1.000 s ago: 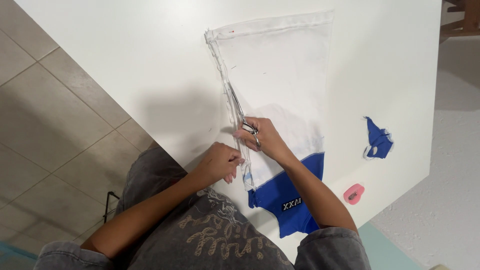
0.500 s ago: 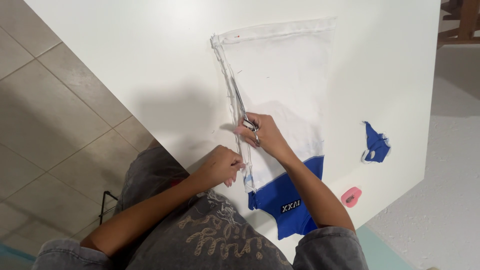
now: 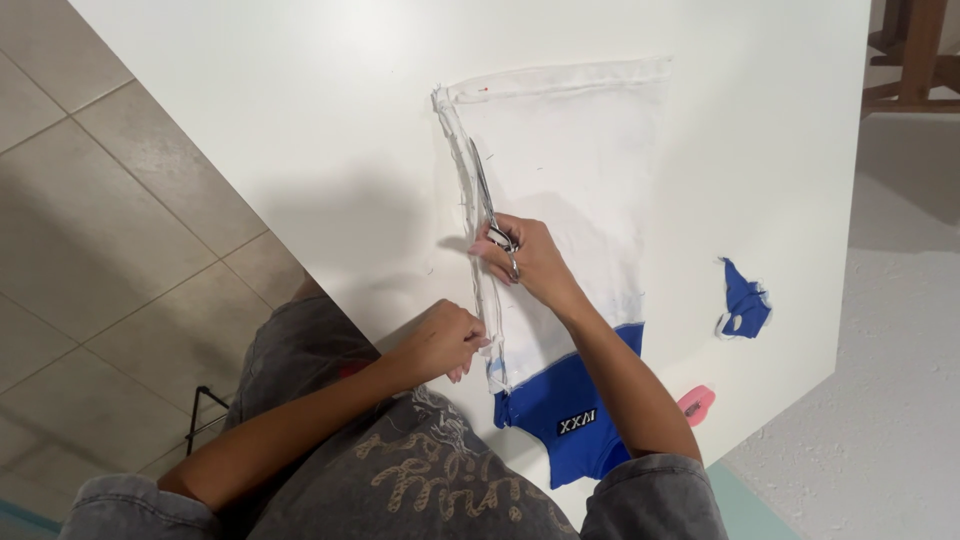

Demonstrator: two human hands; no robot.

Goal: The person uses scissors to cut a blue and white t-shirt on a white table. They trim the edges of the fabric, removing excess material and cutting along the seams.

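while r hand snips cloth, blue scrap + pink eraser nearby.

Over the last second, we see the right hand drive the slim steel scissors a little farther along the left side seam of the white cloth piece with a blue lower band, closing on its hemmed top edge. The left hand has slipped back down the same seam, and the gap between our two hands has widened. Everything has drifted rightward in the head view as the camera turned.
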